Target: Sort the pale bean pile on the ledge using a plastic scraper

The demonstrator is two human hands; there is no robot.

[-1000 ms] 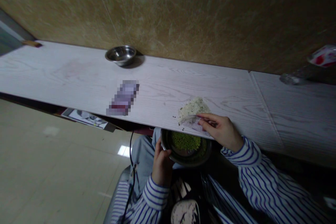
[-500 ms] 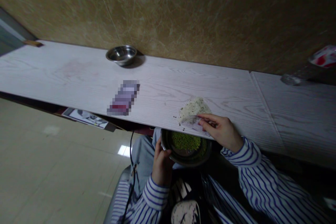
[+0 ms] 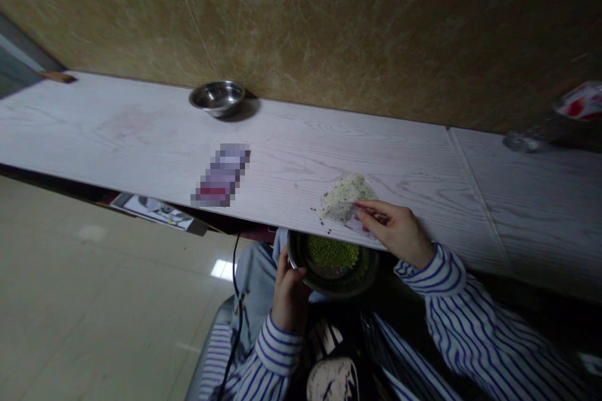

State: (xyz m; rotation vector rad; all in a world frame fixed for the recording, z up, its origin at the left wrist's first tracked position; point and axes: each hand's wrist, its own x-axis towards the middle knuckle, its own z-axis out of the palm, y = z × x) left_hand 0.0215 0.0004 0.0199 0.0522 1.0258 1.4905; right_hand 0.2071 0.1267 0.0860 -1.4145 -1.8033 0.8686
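Observation:
My left hand (image 3: 290, 297) is closed on the rim of a metal bowl (image 3: 345, 293), thumb over the edge. Green beans (image 3: 333, 252), like mung beans, lie inside this bowl, which sits at my lap, partly under the table edge. My right hand (image 3: 399, 232) pinches the near edge of a clear plastic bag (image 3: 352, 221) on the table. White rice-like grains (image 3: 348, 191) mixed with dark specks are heaped at the bag; whether they lie in it or on it is hard to tell. A few dark bits are scattered beside it.
An empty-looking steel bowl (image 3: 217, 99) stands against the wall. A pixelated flat, phone-shaped object (image 3: 223, 175) lies left of the grains. A clear plastic bottle (image 3: 540, 131) lies at the right. Below the table's front edge juts a shelf with a printed picture (image 3: 153, 210).
The fingers of my right hand have shifted very slightly up and left with the bag's edge. My left hand and the bowl of beans look almost unmoved.

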